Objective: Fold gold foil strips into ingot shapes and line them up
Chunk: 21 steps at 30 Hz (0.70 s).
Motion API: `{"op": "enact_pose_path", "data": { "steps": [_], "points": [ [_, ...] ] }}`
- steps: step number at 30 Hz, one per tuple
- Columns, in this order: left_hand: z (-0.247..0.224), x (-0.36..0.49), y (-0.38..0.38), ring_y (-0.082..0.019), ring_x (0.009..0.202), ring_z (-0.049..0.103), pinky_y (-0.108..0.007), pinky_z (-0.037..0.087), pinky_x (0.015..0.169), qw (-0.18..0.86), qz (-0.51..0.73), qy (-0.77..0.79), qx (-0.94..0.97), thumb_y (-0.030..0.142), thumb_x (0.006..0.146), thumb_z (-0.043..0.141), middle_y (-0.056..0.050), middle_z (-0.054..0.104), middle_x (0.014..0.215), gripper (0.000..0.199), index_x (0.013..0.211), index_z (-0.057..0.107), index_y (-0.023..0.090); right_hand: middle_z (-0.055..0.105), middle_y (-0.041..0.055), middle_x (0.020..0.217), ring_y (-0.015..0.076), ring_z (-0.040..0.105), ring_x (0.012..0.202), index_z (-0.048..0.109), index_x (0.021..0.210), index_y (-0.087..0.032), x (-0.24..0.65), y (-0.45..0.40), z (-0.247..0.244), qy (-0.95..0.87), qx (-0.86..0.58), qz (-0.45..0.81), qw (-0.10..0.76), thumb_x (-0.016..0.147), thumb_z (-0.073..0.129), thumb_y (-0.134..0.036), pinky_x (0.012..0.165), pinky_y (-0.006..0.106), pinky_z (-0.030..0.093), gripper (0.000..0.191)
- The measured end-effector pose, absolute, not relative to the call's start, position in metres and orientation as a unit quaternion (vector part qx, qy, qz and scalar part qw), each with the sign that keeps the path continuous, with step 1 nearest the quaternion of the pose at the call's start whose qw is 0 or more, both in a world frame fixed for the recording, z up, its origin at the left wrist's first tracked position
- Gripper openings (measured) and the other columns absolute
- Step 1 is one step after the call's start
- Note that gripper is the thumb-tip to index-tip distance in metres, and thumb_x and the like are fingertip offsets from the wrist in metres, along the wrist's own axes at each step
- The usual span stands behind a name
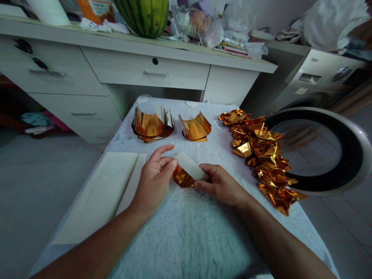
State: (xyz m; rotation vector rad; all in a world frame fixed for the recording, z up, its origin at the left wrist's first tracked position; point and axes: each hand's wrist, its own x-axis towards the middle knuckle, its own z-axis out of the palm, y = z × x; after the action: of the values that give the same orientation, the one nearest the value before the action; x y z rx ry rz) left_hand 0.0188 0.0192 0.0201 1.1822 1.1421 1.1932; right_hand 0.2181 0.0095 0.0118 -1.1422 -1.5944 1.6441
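Between my two hands is a sheet of gold foil paper [190,166], white on one face and shiny gold on the other, partly folded. My left hand [155,176] pinches its left edge between thumb and a finger, with the index finger lifted. My right hand [219,184] grips the right end, thumb below and fingers behind. Beyond my hands stand a larger curled stack of gold foil sheets [149,124] and a smaller curled stack [197,127]. To the right runs a row of folded gold foil pieces [252,143], crumpled and pointed.
Pale sheets or boards [99,190] lie at the left of the cloth-covered table [186,236]. Behind it is a white drawer desk [157,73] carrying a watermelon [142,17] and a glass bowl [193,21]. At right, a washing machine's open round door [359,155] reaches the table edge.
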Motion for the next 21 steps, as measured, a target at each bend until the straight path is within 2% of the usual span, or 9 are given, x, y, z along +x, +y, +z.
{"op": "enact_pose_path", "data": {
  "steps": [5,10,15,18,21],
  "points": [
    [0.023,0.021,0.018,-0.011,0.062,0.052,-0.021,0.042,0.059,0.503,0.514,0.486,0.496,0.029,0.094,0.051,0.007,0.056,0.068,0.031,0.125,0.048,0.028,0.053,-0.0035,0.072,0.0086,0.043,0.059,0.062,0.091,-0.018,0.214,0.010,0.011,-0.584,-0.416,0.623,0.314,0.083,0.068,-0.030,0.052,0.022,0.033,0.016],
    [0.016,0.023,0.015,-0.012,0.080,0.060,-0.025,0.047,0.074,0.507,0.532,0.439,0.517,0.025,0.094,0.053,0.004,0.063,0.092,0.029,0.120,0.040,0.030,0.051,-0.0061,0.063,0.0066,0.040,0.049,0.059,0.092,-0.017,0.209,0.010,0.014,-0.513,-0.428,0.650,0.362,0.078,0.074,-0.039,0.044,0.020,0.030,0.030],
    [0.015,0.023,0.015,-0.015,0.091,0.062,-0.028,0.048,0.082,0.456,0.492,0.454,0.586,0.025,0.094,0.052,0.000,0.064,0.097,0.008,0.100,0.056,0.022,0.051,-0.0069,0.058,0.0066,0.042,0.044,0.058,0.091,-0.018,0.205,0.010,0.012,-0.487,-0.437,0.654,0.381,0.078,0.075,-0.043,0.041,0.019,0.030,0.033],
    [0.016,0.022,0.016,-0.016,0.091,0.064,-0.030,0.049,0.083,0.423,0.461,0.470,0.622,0.025,0.095,0.051,-0.001,0.067,0.097,0.014,0.102,0.063,0.022,0.058,-0.0045,0.067,0.0072,0.049,0.050,0.057,0.091,-0.019,0.203,0.011,0.008,-0.487,-0.418,0.654,0.399,0.078,0.076,-0.040,0.045,0.019,0.037,0.031],
    [0.015,0.021,0.016,-0.019,0.097,0.066,-0.033,0.051,0.084,0.427,0.440,0.463,0.640,0.024,0.092,0.055,-0.003,0.069,0.108,0.021,0.111,0.063,0.023,0.061,-0.0045,0.069,0.0074,0.050,0.051,0.053,0.093,-0.021,0.202,0.011,0.006,-0.474,-0.409,0.661,0.414,0.078,0.077,-0.038,0.047,0.019,0.038,0.032]
  ]
}}
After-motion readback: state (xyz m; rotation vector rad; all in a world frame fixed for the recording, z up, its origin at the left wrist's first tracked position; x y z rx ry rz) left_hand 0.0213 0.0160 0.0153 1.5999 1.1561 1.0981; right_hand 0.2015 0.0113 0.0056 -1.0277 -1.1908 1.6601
